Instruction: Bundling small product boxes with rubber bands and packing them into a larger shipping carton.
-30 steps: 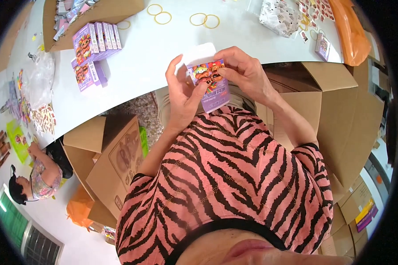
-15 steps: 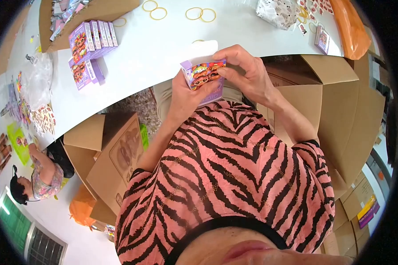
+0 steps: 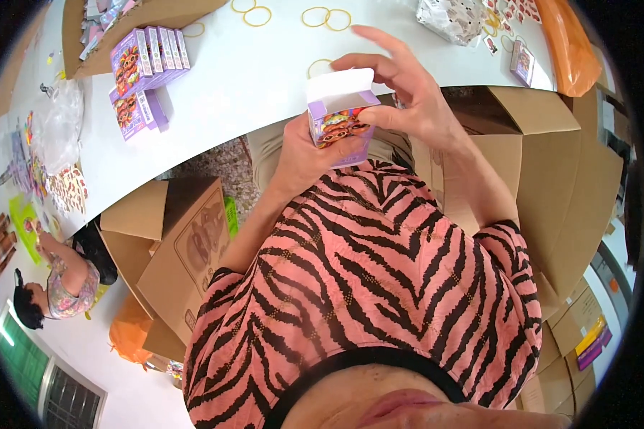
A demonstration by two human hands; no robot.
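A small purple printed carton [image 3: 342,127] is in front of my chest at the near edge of the table. Its top is open, with the white inner side of the lid flap [image 3: 340,81] standing up at the back. My left hand [image 3: 306,154] is closed around the carton's left side and lower front. My right hand [image 3: 408,96] is at the carton's right, fingers spread apart and thumb against the upper right edge. Whether anything is inside the carton I cannot tell. Just beyond the flap lies a yellow rubber band [image 3: 316,68].
On the white table [image 3: 229,86], several purple cartons [image 3: 150,61] stand at the left beside a cardboard box [image 3: 114,53]. Rubber bands [image 3: 327,18] lie at the back. Open cardboard boxes [image 3: 182,250] flank me. Another person [image 3: 57,289] is at the far left.
The right hand's fingers have lifted from the carton's top and spread apart. The carton has shifted slightly right, and its open top and raised flap show more.
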